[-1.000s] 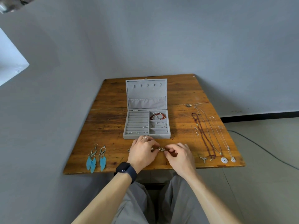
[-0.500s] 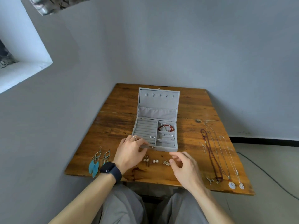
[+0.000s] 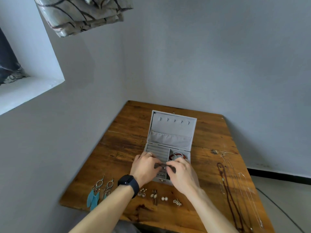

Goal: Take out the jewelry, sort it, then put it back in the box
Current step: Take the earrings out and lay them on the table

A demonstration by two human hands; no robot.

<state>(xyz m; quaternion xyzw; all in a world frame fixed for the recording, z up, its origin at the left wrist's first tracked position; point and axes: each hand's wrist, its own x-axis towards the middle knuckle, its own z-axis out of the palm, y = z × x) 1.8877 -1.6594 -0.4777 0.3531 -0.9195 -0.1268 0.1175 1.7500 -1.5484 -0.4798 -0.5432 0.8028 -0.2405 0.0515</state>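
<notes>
**Both hands at the open jewelry box (image 3: 171,132).** The left hand (image 3: 144,167) and right hand (image 3: 181,174) meet over the box's ridged ring rolls. The fingers (image 3: 155,163) curl inward, tips nearly touching. A small bright piece glints between the tips, but it cannot be told whether either hand pinches it. Just beyond the right fingers a red bracelet (image 3: 178,155) lies in its compartment. Behind the wrists, small stud earrings (image 3: 164,198) rest in a row on the tabletop (image 3: 131,125). Feather earrings (image 3: 94,195) lie further left of the fingers, and necklaces (image 3: 228,187) well to the right. Judged handling: the pieces are light, hard and slippery, and the chains tangle easily. Studs are best pinched at the head, chains lifted near the clasp.
</notes>
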